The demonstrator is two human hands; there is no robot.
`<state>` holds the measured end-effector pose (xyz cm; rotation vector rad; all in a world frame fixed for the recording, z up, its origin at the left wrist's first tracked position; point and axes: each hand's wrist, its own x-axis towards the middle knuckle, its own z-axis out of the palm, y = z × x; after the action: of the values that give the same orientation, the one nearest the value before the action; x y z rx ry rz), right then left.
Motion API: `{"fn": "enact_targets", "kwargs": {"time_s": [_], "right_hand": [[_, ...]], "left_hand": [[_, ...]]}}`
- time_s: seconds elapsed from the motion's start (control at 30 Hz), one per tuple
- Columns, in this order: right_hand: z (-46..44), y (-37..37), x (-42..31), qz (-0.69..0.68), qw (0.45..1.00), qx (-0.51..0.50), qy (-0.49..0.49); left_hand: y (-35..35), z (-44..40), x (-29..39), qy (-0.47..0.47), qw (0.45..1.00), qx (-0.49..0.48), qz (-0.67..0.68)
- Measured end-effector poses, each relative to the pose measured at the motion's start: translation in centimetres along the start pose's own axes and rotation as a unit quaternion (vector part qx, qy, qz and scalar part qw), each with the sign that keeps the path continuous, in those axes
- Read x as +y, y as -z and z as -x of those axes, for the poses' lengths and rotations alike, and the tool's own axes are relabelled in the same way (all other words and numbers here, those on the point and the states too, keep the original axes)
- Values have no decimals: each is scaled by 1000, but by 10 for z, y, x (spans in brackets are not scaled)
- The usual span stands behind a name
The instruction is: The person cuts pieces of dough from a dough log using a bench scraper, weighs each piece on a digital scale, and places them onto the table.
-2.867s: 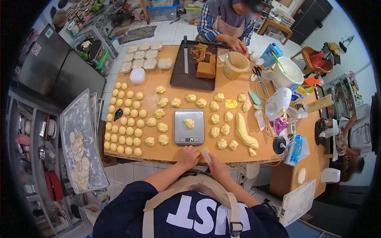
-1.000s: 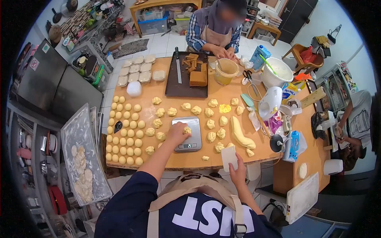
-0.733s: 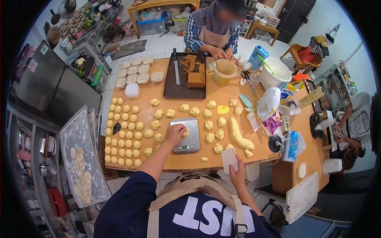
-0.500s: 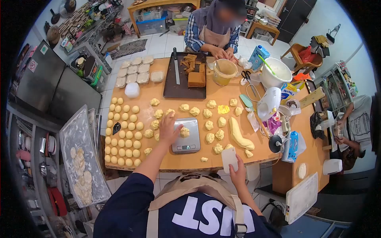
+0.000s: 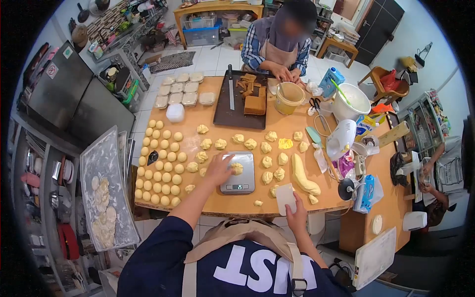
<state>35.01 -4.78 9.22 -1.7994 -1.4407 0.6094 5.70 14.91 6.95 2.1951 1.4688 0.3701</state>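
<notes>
My left hand (image 5: pixel 218 170) reaches over the left edge of a digital kitchen scale (image 5: pixel 238 179), its fingers apart beside a lump of dough (image 5: pixel 237 169) on the metal plate. Whether the fingertips touch that lump is hard to tell. Near the table's front edge, my right hand (image 5: pixel 297 212) grips a white dough scraper (image 5: pixel 285 199). Just beyond the scraper lies a long roll of dough (image 5: pixel 303 175), with a small cut piece (image 5: pixel 313 199) at its near end. Several rough dough lumps (image 5: pixel 267 162) are spread around the scale.
Rows of smooth dough balls (image 5: pixel 166 177) cover the table's left side. Farther back are lidded tubs (image 5: pixel 189 99), a dark tray (image 5: pixel 222 116) with brown cake and a knife, and a bucket (image 5: pixel 289 101). A hand mixer (image 5: pixel 341 136) stands right. A co-worker (image 5: pixel 279 49) works opposite.
My left hand has drawn back from a dough lump beyond the scale to the lump on its plate. The whole view has shifted slightly. My right hand still holds the scraper.
</notes>
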Motion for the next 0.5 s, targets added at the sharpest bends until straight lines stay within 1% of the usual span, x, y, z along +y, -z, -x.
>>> {"fn": "enact_targets", "kwargs": {"time_s": [0.1,0.2,0.3,0.4,0.5], "right_hand": [[0,1,6,0,1000,-6,-10],[3,3,13,0,1000,11,7],[8,8,11,-16,1000,24,-3],[12,13,7,16,999,38,-17],[17,13,20,7,998,68,-15]], "left_hand": [[-7,-12,5,-69,995,-72,3],[-7,-12,19,-87,990,-108,-28],[-27,-20,14,-74,987,-128,-60],[-36,-22,5,-96,989,-105,-51],[-46,-18,-11,-107,992,10,69]]}}
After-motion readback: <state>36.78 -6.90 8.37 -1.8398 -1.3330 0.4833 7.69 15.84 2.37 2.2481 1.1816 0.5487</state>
